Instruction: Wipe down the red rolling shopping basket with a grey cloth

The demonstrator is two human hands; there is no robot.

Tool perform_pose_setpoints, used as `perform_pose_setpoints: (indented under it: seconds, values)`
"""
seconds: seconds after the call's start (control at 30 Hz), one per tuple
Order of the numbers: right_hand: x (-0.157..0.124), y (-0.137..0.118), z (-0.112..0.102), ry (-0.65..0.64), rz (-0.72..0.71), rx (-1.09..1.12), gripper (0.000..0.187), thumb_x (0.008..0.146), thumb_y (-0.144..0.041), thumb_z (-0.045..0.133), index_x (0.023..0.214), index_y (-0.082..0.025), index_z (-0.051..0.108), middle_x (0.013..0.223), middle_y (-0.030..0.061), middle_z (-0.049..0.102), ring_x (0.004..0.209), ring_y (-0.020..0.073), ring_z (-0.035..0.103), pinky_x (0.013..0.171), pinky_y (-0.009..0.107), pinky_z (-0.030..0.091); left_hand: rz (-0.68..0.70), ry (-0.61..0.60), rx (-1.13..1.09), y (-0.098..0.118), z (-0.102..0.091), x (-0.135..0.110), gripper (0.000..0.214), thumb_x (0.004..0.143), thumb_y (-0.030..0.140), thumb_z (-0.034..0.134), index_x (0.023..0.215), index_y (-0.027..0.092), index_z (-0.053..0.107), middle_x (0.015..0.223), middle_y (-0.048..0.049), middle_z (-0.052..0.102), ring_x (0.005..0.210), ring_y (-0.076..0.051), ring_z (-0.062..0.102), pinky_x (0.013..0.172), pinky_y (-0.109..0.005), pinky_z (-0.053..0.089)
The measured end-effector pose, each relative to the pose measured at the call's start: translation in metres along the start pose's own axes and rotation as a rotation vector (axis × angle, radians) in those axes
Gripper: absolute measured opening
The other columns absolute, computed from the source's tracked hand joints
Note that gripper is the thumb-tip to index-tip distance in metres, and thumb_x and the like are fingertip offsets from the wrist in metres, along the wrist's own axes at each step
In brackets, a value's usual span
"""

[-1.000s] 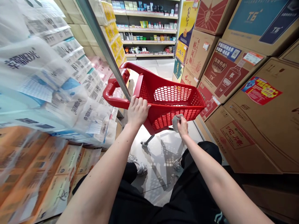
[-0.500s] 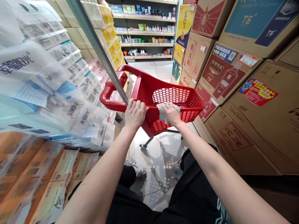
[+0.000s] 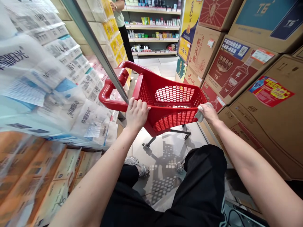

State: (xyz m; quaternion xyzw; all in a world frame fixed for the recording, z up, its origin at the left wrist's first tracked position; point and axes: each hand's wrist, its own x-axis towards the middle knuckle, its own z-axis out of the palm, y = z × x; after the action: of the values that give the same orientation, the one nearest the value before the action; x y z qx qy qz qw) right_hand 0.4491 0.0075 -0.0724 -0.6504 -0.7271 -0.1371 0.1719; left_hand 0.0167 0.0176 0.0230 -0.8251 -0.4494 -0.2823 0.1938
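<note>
A red plastic shopping cart [image 3: 163, 121] on metal legs with casters stands in front of me, its basket sides perforated. My left hand [image 3: 137, 113] is closed over the near rim, close to the handle end. At the far right corner of the basket, my right hand [image 3: 208, 112] grips a pale cloth [image 3: 199, 115] against the rim. Part of the cloth hangs down outside the basket; the rest is hidden under my fingers. The red handle [image 3: 112, 91] points to the left, behind a slanting metal pole [image 3: 94, 44].
Wrapped white paper packs [image 3: 47, 72] and orange packs [image 3: 26, 170] are stacked on the left. Cardboard cartons [image 3: 258, 110] rise close on the right. Shelves of bottles [image 3: 153, 26] stand at the back. Another person [image 3: 121, 25] is beyond the yellow packs.
My right hand has slid right along the near rim with the cloth, from mid-side to the basket's far corner. My left hand stays on the rim. Another person has come further into view.
</note>
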Motion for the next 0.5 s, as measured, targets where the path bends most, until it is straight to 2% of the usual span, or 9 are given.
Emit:
perform_pose_setpoints:
  seconds: [0.03, 0.1, 0.23, 0.33, 0.4, 0.43, 0.5]
  values:
    - [0.002, -0.009, 0.001, -0.003, -0.029, 0.009, 0.044, 0.095, -0.048, 0.035, 0.111, -0.017, 0.062, 0.103, 0.0118, 0.067, 0.095, 0.0215, 0.058, 0.08, 0.032, 0.039, -0.01, 0.003, 0.001, 0.001, 0.001, 0.0, 0.023, 0.092, 0.037, 0.04, 0.089, 0.017, 0.052, 0.09, -0.0097, 0.056, 0.104, -0.028, 0.052, 0.107, -0.052, 0.03]
    - [0.011, -0.044, 0.0, -0.011, -0.101, 0.026, 0.042, 0.096, -0.046, 0.037, 0.115, -0.016, 0.058, 0.108, 0.0121, 0.065, 0.101, 0.0225, 0.057, 0.084, 0.032, 0.038, -0.027, 0.004, -0.006, 0.004, 0.001, 0.0, 0.022, 0.092, 0.035, 0.04, 0.089, 0.017, 0.052, 0.09, -0.0096, 0.056, 0.105, -0.028, 0.052, 0.107, -0.053, 0.029]
    - [0.038, -0.153, -0.01, -0.055, -0.229, 0.063, 0.041, 0.096, -0.048, 0.035, 0.116, -0.018, 0.055, 0.1, 0.0081, 0.066, 0.088, 0.0196, 0.061, 0.071, 0.028, 0.037, -0.057, 0.0, -0.04, 0.013, 0.001, -0.001, 0.021, 0.092, 0.033, 0.04, 0.09, 0.017, 0.053, 0.09, -0.0096, 0.056, 0.108, -0.028, 0.051, 0.109, -0.054, 0.028]
    - [0.056, -0.222, -0.02, 0.002, -0.246, 0.106, 0.045, 0.098, -0.049, 0.025, 0.112, -0.018, 0.054, 0.098, 0.0071, 0.065, 0.083, 0.017, 0.061, 0.065, 0.026, 0.034, -0.072, -0.014, -0.077, 0.019, -0.002, -0.002, 0.023, 0.092, 0.034, 0.039, 0.09, 0.017, 0.053, 0.092, -0.0106, 0.056, 0.109, -0.029, 0.05, 0.109, -0.055, 0.026]
    - [0.061, -0.241, -0.024, 0.005, -0.253, 0.129, 0.045, 0.098, -0.049, 0.023, 0.111, -0.019, 0.054, 0.096, 0.0058, 0.065, 0.083, 0.0158, 0.061, 0.063, 0.026, 0.032, -0.068, -0.03, -0.089, 0.019, -0.005, -0.004, 0.023, 0.093, 0.033, 0.038, 0.091, 0.016, 0.054, 0.093, -0.0111, 0.056, 0.109, -0.029, 0.05, 0.109, -0.056, 0.026]
    - [0.061, -0.241, -0.025, -0.002, -0.266, 0.137, 0.045, 0.098, -0.05, 0.023, 0.111, -0.019, 0.053, 0.096, 0.0053, 0.065, 0.083, 0.0156, 0.06, 0.062, 0.026, 0.032, -0.059, -0.039, -0.088, 0.019, -0.007, -0.006, 0.023, 0.093, 0.033, 0.037, 0.091, 0.016, 0.054, 0.093, -0.0111, 0.056, 0.109, -0.029, 0.05, 0.109, -0.056, 0.026]
    - [0.057, -0.227, -0.025, -0.028, -0.295, 0.139, 0.045, 0.097, -0.052, 0.025, 0.112, -0.02, 0.053, 0.097, 0.0051, 0.065, 0.084, 0.0164, 0.06, 0.061, 0.026, 0.031, -0.02, -0.06, -0.076, 0.015, -0.011, -0.008, 0.023, 0.093, 0.032, 0.038, 0.094, 0.016, 0.054, 0.093, -0.0107, 0.057, 0.109, -0.028, 0.051, 0.11, -0.054, 0.027]
